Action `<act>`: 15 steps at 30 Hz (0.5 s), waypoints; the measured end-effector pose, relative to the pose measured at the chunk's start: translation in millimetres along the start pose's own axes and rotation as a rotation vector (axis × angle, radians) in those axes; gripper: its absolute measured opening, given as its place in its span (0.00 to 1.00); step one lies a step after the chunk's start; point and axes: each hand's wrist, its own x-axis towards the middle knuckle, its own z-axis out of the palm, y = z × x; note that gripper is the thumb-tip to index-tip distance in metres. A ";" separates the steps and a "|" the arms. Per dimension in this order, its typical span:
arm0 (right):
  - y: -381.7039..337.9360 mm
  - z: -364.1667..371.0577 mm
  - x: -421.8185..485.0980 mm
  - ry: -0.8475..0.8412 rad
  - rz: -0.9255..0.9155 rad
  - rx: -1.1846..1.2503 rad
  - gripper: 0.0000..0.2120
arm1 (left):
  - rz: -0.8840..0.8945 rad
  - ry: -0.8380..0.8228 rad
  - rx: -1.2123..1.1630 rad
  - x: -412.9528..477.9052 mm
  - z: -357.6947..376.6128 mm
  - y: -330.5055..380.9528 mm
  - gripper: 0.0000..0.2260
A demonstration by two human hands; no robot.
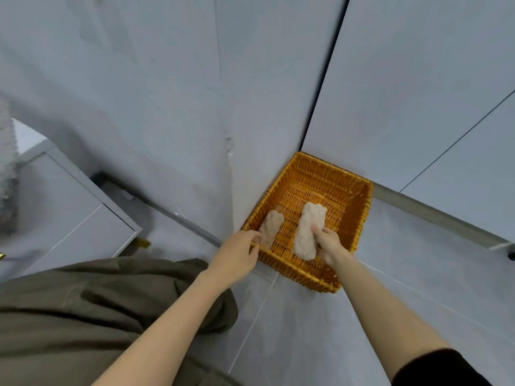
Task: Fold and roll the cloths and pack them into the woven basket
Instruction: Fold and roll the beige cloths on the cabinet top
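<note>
An orange woven basket [354, 207] stands on the pale floor in a corner between two walls. Inside it lie two rolled beige cloths. My right hand [328, 243] grips the larger rolled cloth [308, 232] near its lower half, over the basket's middle. My left hand [237, 254] is at the basket's left rim and pinches the near end of the smaller rolled cloth [270, 225], which lies along the left wall of the basket.
A white cabinet [72, 215] with a drawer stands at the left. A grey fluffy thing [7, 174] hangs at the far left edge. An olive-brown fabric [97, 316] covers the lower left. Grey walls [418, 93] close off the corner behind the basket.
</note>
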 end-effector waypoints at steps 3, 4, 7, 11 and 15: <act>15.7 16.2 28.1 0.052 0.056 0.078 0.16 | 0.008 -0.050 0.080 10.5 7.5 -12.2 0.18; 20.5 22.2 34.6 0.062 0.071 0.073 0.16 | 0.011 -0.061 0.091 12.5 8.7 -13.1 0.19; 36.2 38.4 54.4 0.076 0.134 0.021 0.16 | 0.024 -0.078 0.115 19.7 12.7 -16.9 0.19; 49.3 53.7 73.4 0.097 0.259 0.053 0.18 | 0.013 -0.075 0.096 25.4 15.5 -20.7 0.19; 52.7 69.6 88.4 0.079 0.346 0.189 0.18 | 0.002 -0.049 0.046 31.7 15.9 -25.4 0.19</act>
